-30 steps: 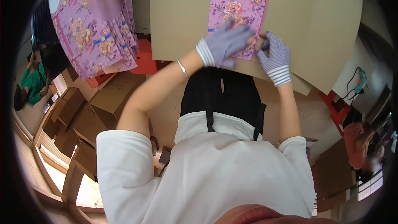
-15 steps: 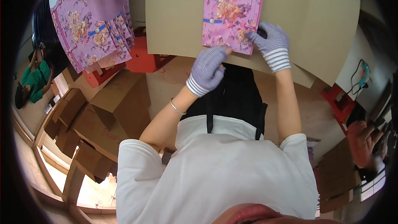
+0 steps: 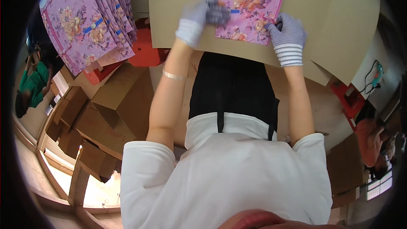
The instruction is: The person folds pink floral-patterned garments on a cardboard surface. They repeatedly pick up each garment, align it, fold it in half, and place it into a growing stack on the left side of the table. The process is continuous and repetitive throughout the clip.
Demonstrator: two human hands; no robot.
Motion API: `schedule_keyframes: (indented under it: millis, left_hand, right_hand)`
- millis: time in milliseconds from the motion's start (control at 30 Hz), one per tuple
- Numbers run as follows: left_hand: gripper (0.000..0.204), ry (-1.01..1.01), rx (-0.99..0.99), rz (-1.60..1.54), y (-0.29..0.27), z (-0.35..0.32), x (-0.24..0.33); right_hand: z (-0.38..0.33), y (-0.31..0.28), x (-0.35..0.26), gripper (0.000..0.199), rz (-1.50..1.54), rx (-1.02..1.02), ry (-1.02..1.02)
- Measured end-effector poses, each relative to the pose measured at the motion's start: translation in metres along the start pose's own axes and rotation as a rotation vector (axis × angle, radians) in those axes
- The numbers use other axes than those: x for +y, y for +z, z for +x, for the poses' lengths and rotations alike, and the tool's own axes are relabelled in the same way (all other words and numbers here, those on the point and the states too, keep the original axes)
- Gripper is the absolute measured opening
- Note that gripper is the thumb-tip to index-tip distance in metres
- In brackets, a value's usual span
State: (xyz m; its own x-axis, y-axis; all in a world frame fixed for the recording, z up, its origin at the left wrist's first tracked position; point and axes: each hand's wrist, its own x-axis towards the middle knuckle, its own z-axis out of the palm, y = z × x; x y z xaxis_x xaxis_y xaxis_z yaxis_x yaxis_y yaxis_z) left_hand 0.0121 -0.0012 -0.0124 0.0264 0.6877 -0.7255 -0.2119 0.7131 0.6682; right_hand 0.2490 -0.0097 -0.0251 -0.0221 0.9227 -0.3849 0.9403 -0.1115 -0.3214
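Both gloved hands are on the pink floral sheet (image 3: 251,6), lying flat on the brown cardboard surface (image 3: 330,25) at twelve o'clock from the person. The left hand (image 3: 198,19) curls over its nine o'clock edge, fingers bent onto the paper. The right hand (image 3: 287,34) pinches the four o'clock corner. A stack of matching floral sheets (image 3: 85,21) fans out at ten o'clock, well apart.

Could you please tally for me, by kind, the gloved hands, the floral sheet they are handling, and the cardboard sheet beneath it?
Gloved hands: 2, left hand and right hand
Pink floral sheet under the hands: 1
Cardboard sheet beneath: 1
Total: 4
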Motion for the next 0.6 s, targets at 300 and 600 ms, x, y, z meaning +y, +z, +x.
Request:
schedule_keyframes:
  millis: [300,600]
  left_hand:
    - [0.036,0.054,-0.114,-0.309,-0.025,0.093,-0.017]
    - [0.03,0.0,0.099,0.036,-0.032,-0.061,-0.137]
  right_hand:
    - [0.005,-0.001,-0.001,0.025,-0.022,-0.039,-0.012]
    - [0.008,-0.007,-0.009,0.028,-0.098,-0.133,0.075]
